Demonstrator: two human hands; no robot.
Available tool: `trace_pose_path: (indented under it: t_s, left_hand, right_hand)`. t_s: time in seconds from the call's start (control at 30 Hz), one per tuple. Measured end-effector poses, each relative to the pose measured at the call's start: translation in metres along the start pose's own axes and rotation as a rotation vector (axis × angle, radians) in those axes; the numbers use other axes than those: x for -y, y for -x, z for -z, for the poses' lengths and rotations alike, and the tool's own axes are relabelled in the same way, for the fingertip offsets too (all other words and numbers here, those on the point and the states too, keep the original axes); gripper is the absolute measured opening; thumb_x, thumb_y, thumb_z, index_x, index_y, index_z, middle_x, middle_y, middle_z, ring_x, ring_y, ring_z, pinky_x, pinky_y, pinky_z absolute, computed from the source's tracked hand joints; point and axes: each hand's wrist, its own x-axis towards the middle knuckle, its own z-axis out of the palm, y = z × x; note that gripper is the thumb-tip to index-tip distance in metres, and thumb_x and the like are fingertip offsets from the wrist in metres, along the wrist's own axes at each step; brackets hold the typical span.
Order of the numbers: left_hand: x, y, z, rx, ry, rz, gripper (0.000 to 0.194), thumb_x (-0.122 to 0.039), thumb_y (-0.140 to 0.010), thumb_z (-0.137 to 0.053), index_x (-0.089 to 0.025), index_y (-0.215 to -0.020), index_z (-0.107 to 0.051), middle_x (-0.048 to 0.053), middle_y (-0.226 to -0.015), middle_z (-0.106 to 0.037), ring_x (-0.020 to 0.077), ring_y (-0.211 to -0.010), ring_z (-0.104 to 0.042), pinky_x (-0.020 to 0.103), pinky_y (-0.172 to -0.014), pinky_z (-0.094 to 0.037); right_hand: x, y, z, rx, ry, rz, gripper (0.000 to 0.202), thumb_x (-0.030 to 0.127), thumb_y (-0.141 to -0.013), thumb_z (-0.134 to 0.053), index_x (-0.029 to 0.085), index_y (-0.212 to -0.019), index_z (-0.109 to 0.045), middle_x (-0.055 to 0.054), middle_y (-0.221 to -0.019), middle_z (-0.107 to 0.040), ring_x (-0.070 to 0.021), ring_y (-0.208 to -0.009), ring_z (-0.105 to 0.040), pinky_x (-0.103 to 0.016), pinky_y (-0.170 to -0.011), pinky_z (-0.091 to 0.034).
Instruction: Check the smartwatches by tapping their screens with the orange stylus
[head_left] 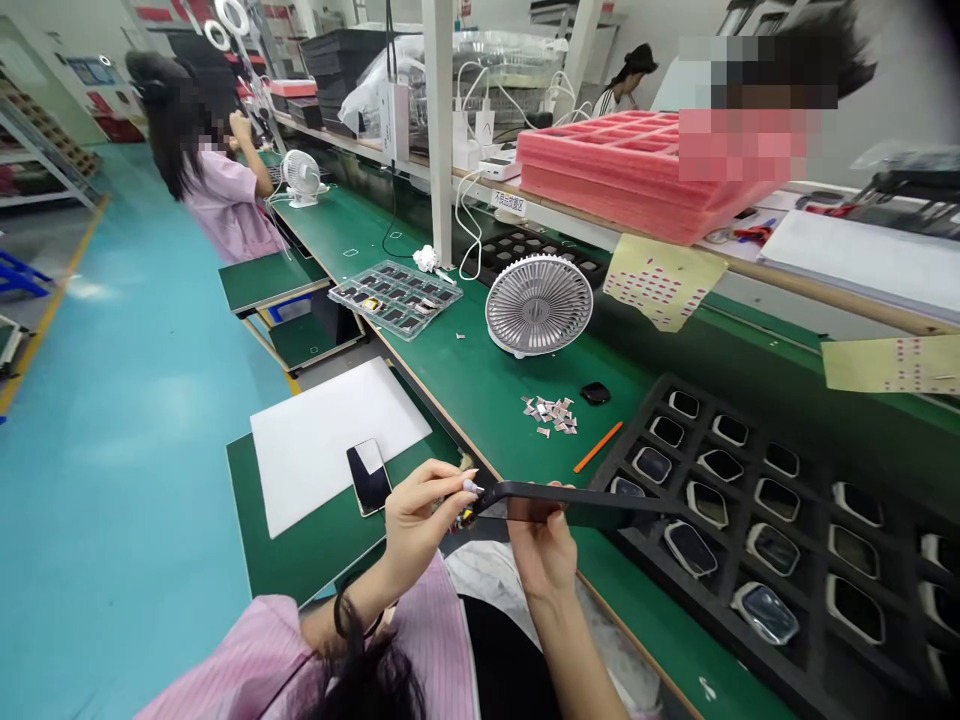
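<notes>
My right hand (546, 552) is closed around a long, thin black strap-like piece (574, 493), held level above the bench's front edge. It reaches out to the right, over the black foam tray (739, 485) of watch cases. At its left end, my left hand (426, 512) is in a pinch on a small pale piece (471, 487) too small to name. A bit of yellow (466, 516) shows just below those fingertips. Beyond my hands, small metallic pieces (551, 412) lie in a loose pile, near an orange stick (598, 447) and a black watch-shaped part (595, 393).
A grey fan (538, 305) stands on the green bench (480, 390), with a clear compartment tray (397, 298) farther left. On a side table, a phone (368, 477) lies on a white sheet (330, 430). Red foam trays (600, 165) sit on the shelf. A co-worker (217, 170) sits far left.
</notes>
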Motion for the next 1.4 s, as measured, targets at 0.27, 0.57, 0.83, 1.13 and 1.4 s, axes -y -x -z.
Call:
trace_pose_path:
  t_s: [0.27, 0.57, 0.83, 1.13, 1.4]
  left_hand:
    - [-0.003, 0.000, -0.003, 0.017, -0.063, -0.026, 0.021, -0.016, -0.079, -0.069, -0.026, -0.096, -0.076, 0.004, -0.078, -0.068, 0.0133, -0.066, -0.062, 0.023, -0.056, -0.051]
    - [-0.001, 0.000, -0.003, -0.031, -0.155, -0.035, 0.020, -0.016, -0.079, -0.068, -0.023, -0.095, -0.076, 0.005, -0.075, -0.067, 0.0134, -0.065, -0.061, 0.022, -0.054, -0.050]
    - [-0.005, -0.002, -0.003, -0.015, -0.113, -0.043, 0.018, -0.015, -0.077, -0.070, -0.023, -0.092, -0.077, 0.005, -0.073, -0.066, 0.0129, -0.063, -0.060, 0.021, -0.052, -0.049]
    - [-0.008, -0.001, -0.005, 0.032, -0.127, -0.089, 0.017, -0.013, -0.077, -0.070, -0.023, -0.088, -0.077, 0.003, -0.072, -0.067, 0.0128, -0.065, -0.062, 0.023, -0.060, -0.054]
    - [-0.025, -0.003, -0.012, 0.100, -0.294, -0.154, 0.016, -0.010, -0.079, -0.067, -0.018, -0.088, -0.076, 0.004, -0.073, -0.067, 0.0115, -0.062, -0.062, 0.020, -0.057, -0.053]
  right_hand:
    - [0.005, -0.001, 0.000, -0.004, 0.054, 0.026, 0.030, 0.024, -0.049, -0.089, 0.033, -0.074, -0.075, 0.007, -0.073, -0.076, -0.0155, -0.071, -0.070, -0.036, -0.095, -0.049]
    - [0.011, 0.005, -0.004, -0.029, 0.146, 0.067, 0.031, 0.018, -0.048, -0.087, 0.031, -0.073, -0.074, 0.004, -0.076, -0.076, -0.0192, -0.076, -0.071, -0.042, -0.091, -0.051]
    - [0.012, 0.009, -0.017, -0.044, 0.177, 0.055, 0.033, 0.025, -0.058, -0.082, 0.027, -0.089, -0.074, -0.001, -0.094, -0.076, -0.0208, -0.086, -0.070, -0.040, -0.090, -0.053]
    - [0.010, 0.007, -0.014, -0.081, 0.133, -0.006, 0.030, 0.030, -0.061, -0.082, 0.025, -0.089, -0.073, -0.002, -0.096, -0.075, -0.0224, -0.100, -0.066, -0.044, -0.100, -0.045]
    - [0.008, 0.007, -0.013, -0.006, 0.120, -0.156, 0.030, 0.047, -0.065, -0.078, 0.024, -0.085, -0.074, -0.004, -0.092, -0.076, -0.0235, -0.095, -0.068, -0.044, -0.095, -0.049]
